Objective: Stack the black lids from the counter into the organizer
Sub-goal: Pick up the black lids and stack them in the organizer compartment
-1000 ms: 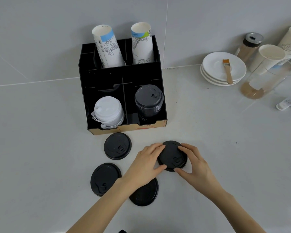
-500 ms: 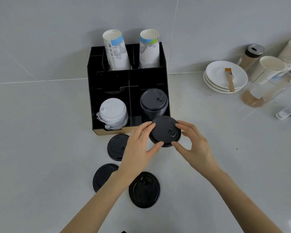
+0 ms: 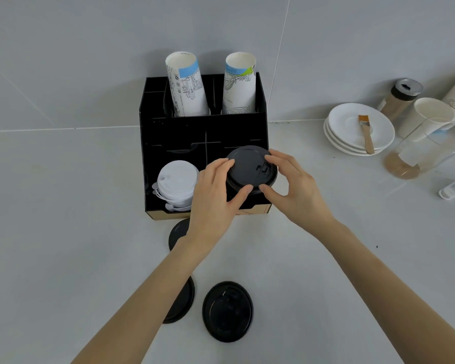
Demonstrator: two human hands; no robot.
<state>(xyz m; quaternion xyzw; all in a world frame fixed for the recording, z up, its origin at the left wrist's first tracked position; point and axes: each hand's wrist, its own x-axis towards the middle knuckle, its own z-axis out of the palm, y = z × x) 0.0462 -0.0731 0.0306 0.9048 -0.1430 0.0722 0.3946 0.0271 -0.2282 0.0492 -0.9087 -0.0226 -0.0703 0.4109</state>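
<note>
A black lid point(image 3: 250, 166) is held over the front right compartment of the black organizer point(image 3: 174, 132), above the black stack there, which it mostly hides. My left hand point(image 3: 213, 198) grips its left and near edge; my right hand point(image 3: 292, 187) grips its right and near edge. Three more black lids lie on the counter: one point(image 3: 177, 232) just in front of the organizer, partly behind my left wrist, one point(image 3: 183, 303) half hidden under my left forearm, and one point(image 3: 227, 311) in full view nearer to me.
White lids point(image 3: 177, 179) fill the organizer's front left compartment, and two paper cup stacks point(image 3: 187, 88) stand in its back. At the right are stacked white saucers point(image 3: 352, 127) with a brush, a shaker jar point(image 3: 401, 98), paper cups point(image 3: 428, 116) and a glass pitcher point(image 3: 426, 151).
Both hands lifted the black lid off the counter and carried it away from me, up over the organizer's front right compartment. The camera view shifted forward with them.
</note>
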